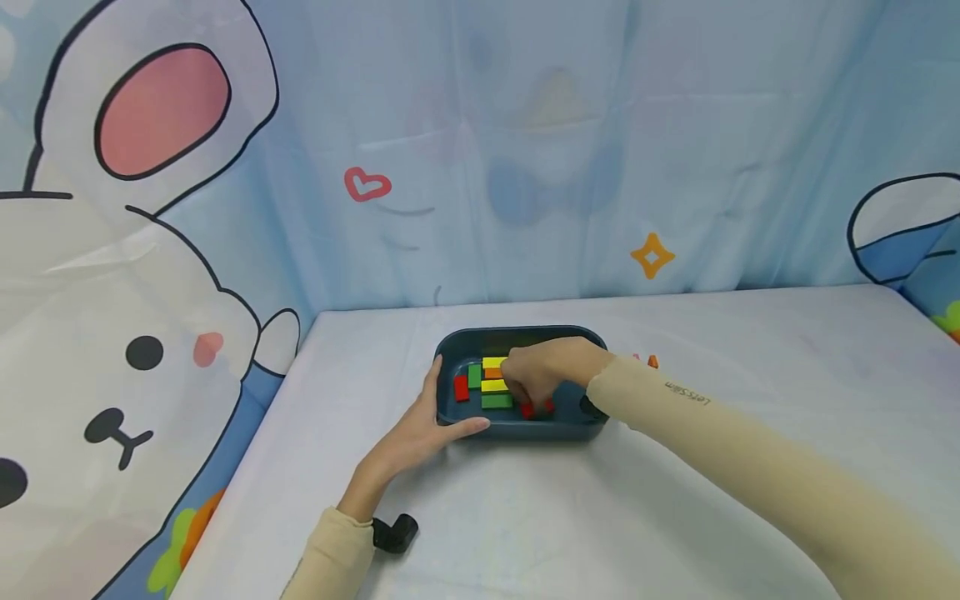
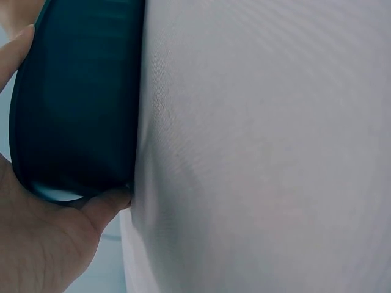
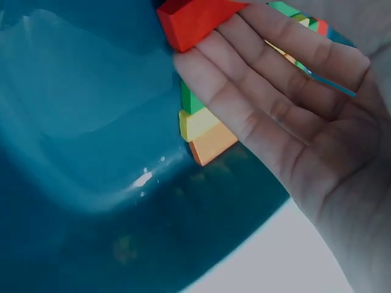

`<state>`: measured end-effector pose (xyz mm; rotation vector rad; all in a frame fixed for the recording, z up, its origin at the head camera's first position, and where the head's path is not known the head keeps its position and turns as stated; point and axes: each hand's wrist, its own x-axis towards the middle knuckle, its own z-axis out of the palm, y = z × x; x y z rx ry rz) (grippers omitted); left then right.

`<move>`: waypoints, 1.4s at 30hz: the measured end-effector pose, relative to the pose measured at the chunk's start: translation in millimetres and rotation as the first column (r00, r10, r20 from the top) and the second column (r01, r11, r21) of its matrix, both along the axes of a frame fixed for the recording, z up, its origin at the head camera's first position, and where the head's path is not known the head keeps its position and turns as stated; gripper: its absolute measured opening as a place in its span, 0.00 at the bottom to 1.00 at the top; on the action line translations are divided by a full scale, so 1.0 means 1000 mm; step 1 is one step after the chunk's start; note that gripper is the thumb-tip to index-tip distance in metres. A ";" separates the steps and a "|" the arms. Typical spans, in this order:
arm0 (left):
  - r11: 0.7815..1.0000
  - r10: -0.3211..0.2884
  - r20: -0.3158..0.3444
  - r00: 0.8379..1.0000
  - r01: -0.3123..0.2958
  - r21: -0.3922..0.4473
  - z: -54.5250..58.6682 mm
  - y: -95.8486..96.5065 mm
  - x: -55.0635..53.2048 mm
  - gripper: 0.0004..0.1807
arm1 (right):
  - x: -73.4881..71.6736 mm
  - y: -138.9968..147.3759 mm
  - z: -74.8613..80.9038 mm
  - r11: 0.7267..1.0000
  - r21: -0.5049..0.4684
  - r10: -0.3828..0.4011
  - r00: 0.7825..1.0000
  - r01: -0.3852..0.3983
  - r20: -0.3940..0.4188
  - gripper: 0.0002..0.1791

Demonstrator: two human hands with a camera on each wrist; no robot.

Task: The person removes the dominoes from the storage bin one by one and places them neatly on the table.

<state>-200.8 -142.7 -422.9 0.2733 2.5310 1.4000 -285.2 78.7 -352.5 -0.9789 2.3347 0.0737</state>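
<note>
A dark teal plastic tray [image 1: 540, 431] with rounded corners stands on the white cloth. My left hand [image 1: 414, 432] spans its near left corner, fingers extended along the left end and thumb along the front rim. Inside the tray my right hand [image 1: 546, 369] reaches down and pinches a red block [image 3: 189, 25] at its fingertips; the thumb is hidden in the right wrist view. Left of it lie a green block [image 1: 497, 402], a yellow block [image 1: 494, 386], an orange block [image 1: 492, 373], another yellow block [image 1: 493, 362], an upright green block [image 1: 474, 376] and a red block [image 1: 461, 388].
Small orange pieces [image 1: 653, 361] lie on the cloth behind the right forearm. A white cloth [image 1: 675, 533] covers the table. A light blue printed curtain [image 1: 480, 167] hangs behind it. Black wrist gear [image 1: 396, 533] juts from the left sleeve.
</note>
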 end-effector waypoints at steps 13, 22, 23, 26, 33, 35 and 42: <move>1.000 0.005 -0.016 1.000 -0.005 -0.010 0.000 0.001 -0.001 0.67 | 0.010 0.076 0.044 0.878 -0.475 -0.057 0.998 0.051 0.001 0.13; 1.000 0.007 -0.026 1.000 -0.008 -0.023 0.001 0.000 -0.001 0.68 | 0.016 0.175 0.043 0.608 -0.731 -0.277 0.946 0.308 0.168 0.14; 1.000 0.008 -0.025 1.000 -0.008 -0.025 0.001 0.000 -0.001 0.68 | 0.017 0.185 0.039 0.585 -0.740 -0.303 0.936 0.332 0.180 0.14; 1.000 0.008 -0.018 1.000 -0.009 -0.021 0.002 0.001 0.000 0.68 | 0.019 0.210 0.027 0.535 -0.751 -0.380 0.904 0.387 0.195 0.13; 1.000 0.013 -0.011 1.000 -0.013 -0.017 0.003 0.001 0.000 0.68 | 0.019 0.249 -0.011 0.511 -0.738 -0.491 0.854 0.441 0.170 0.17; 1.000 0.012 -0.013 1.000 -0.012 -0.020 0.002 0.001 0.000 0.68 | 0.018 0.254 -0.021 0.500 -0.737 -0.498 0.847 0.454 0.184 0.18; 0.999 0.008 -0.020 1.000 -0.009 -0.032 0.003 0.002 0.001 0.69 | 0.014 0.255 -0.046 0.472 -0.755 -0.502 0.843 0.455 0.194 0.18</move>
